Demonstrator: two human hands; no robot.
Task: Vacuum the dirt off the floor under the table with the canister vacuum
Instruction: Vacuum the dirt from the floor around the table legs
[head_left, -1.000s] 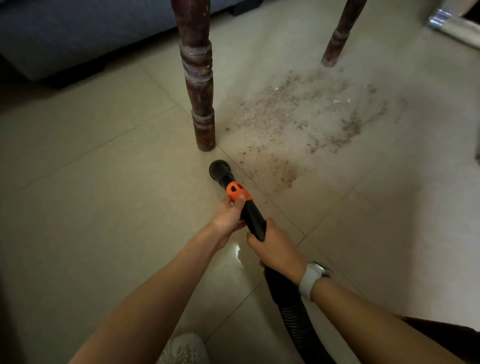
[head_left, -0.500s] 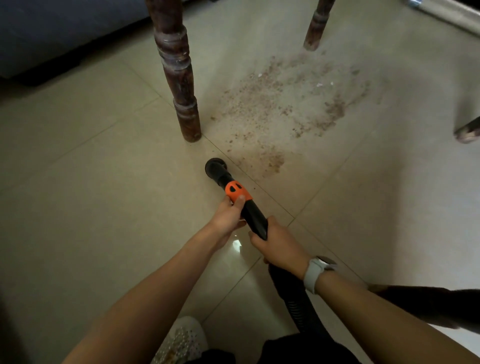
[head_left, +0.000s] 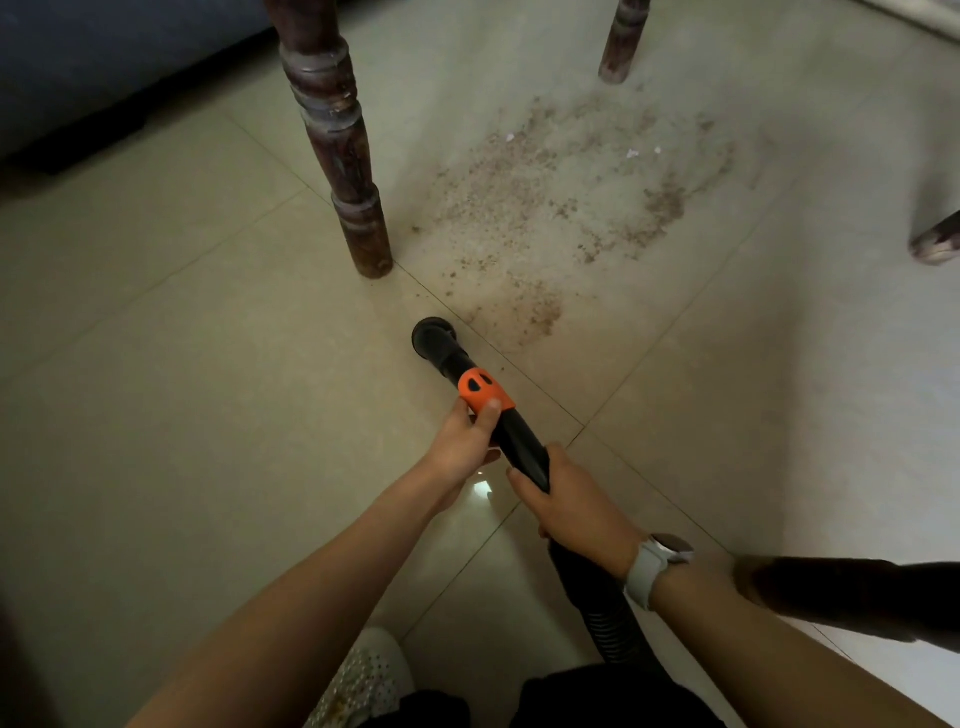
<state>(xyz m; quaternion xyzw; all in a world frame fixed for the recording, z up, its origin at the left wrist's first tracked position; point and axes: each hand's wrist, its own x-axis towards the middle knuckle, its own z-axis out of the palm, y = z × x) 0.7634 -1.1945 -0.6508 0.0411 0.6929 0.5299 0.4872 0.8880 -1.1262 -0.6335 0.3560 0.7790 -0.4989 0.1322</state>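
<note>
Since a moment ago the nozzle (head_left: 434, 338) is sitting slightly nearer the dirt (head_left: 566, 208), seemingly touching the floor (head_left: 182, 389). The left hand (head_left: 465, 441) is gripping the tube at its orange collar (head_left: 483, 395), and the right hand (head_left: 571, 506) is clamping the hose (head_left: 602, 613) end.

Your vacuum nozzle (head_left: 435, 338) sits before the near table leg (head_left: 343, 156), the dirt (head_left: 561, 208) lying right of that leg, beyond the nozzle.

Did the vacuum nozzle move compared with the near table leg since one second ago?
Yes. The nozzle now lies farther back from the near table leg, toward the person, still short of the dirt.
</note>
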